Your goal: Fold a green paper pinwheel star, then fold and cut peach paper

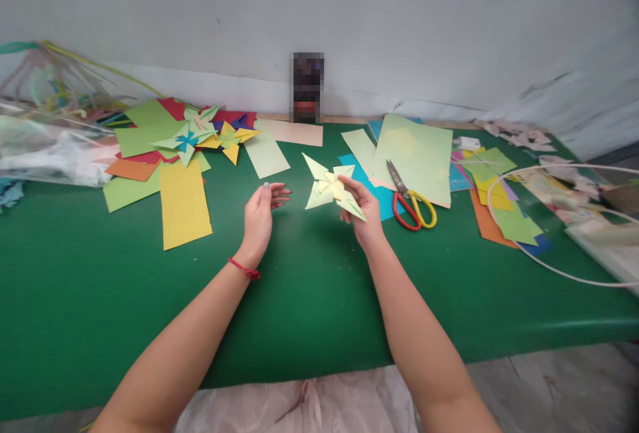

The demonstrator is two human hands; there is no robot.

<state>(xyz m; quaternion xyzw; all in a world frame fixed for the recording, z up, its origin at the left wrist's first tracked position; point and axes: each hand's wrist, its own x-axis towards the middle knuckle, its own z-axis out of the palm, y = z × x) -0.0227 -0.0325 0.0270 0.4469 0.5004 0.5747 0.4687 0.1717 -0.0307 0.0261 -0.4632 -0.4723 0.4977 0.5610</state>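
A pale green folded paper star with pointed arms is pinched in my right hand, held by its right side above the green table. My left hand hovers to the left of the star, apart from it. Its fingers reach toward the right with nothing in them, and a red cord bracelet circles that wrist. Scissors with one red and one yellow handle lie right of my right hand, their blades over pale green paper sheets. Blue paper shows partly behind my right hand.
At the back left, finished paper stars rest on coloured sheets, with a yellow sheet nearer me. A phone-like blurred object stands against the wall. Paper scraps and a looped white cable lie right; plastic bags lie left.
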